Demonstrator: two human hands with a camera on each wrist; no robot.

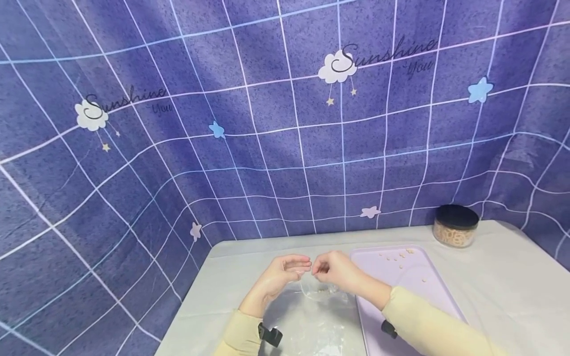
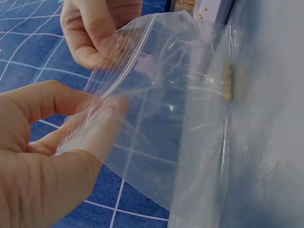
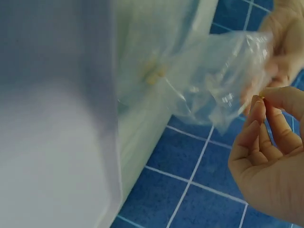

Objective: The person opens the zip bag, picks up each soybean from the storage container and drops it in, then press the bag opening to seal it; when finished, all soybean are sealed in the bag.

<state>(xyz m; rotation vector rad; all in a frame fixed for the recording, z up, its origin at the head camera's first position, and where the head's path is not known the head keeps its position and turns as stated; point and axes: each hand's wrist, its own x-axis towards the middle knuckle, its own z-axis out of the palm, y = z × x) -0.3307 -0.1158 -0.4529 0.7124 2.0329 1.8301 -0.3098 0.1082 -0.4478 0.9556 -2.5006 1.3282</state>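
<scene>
My left hand (image 1: 278, 277) grips the zip-seal edge of a clear plastic zip bag (image 2: 175, 118), thumb on one side and fingers on the other. Several small yellowish pieces (image 2: 227, 83) lie in a short row at the bag's bottom. Beside the bag's mouth is my right hand (image 1: 338, 271), its thumb and index finger pinched together. A tiny yellow piece (image 3: 262, 97) shows between those fingertips in the right wrist view. In the left wrist view the right fingers overlap the zip strip.
A lilac tray (image 1: 369, 316) lies to the right under my right forearm, with several small beige pieces (image 1: 402, 255) scattered at its far end. Behind it, at the back right, stands a black-lidded clear jar (image 1: 455, 232) of beige pieces. A purple grid curtain (image 1: 276, 148) hangs behind the table.
</scene>
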